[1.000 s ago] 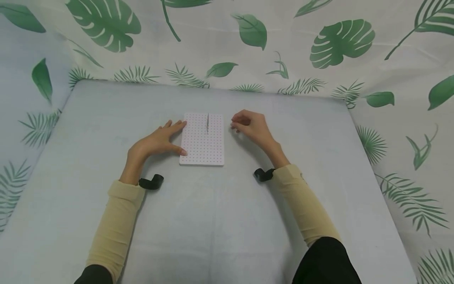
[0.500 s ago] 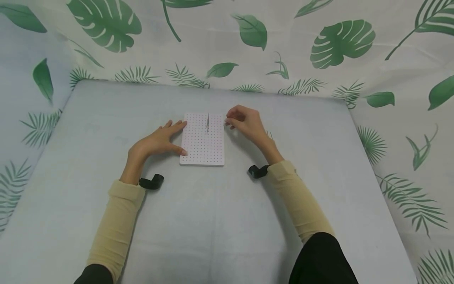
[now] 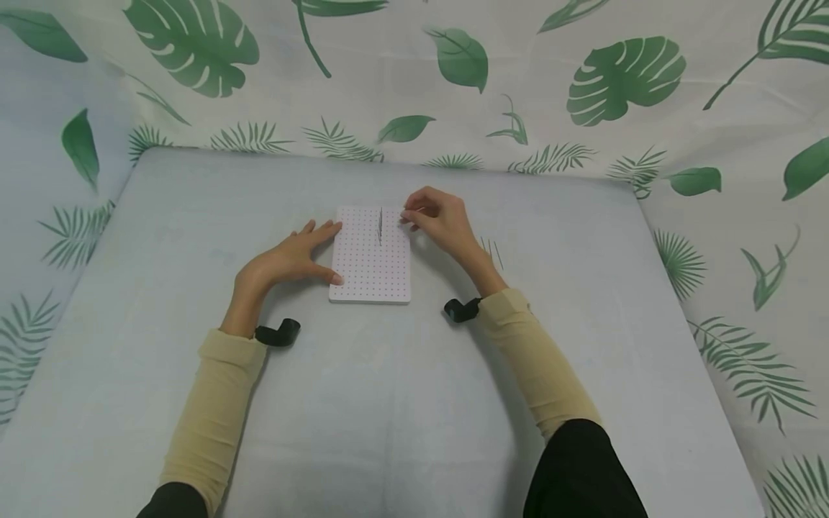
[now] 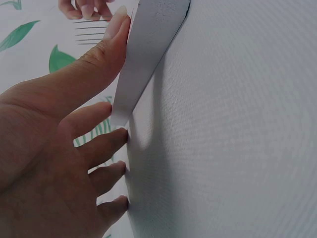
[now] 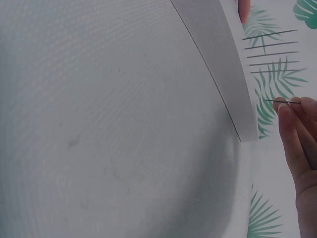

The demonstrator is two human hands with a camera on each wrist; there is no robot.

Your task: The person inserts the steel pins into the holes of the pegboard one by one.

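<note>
Overhead, the head view is showing your left hand [image 3: 288, 257], spread wide, thumb and a fingertip bracing the pegboard [image 3: 372, 277] along its nine-o'clock edge; your right hand [image 3: 442, 219] is hovering around its one-o'clock corner, spare pins [image 3: 499, 255] lying toward three. The left wrist view is separating the standing pins [image 4: 89, 34] into a row. The right wrist view alone is clearly revealing a thin pin [image 5: 287, 102] your right fingertips are pinching: probably light, stiff, slippery, best gripped at its upper end.
</note>
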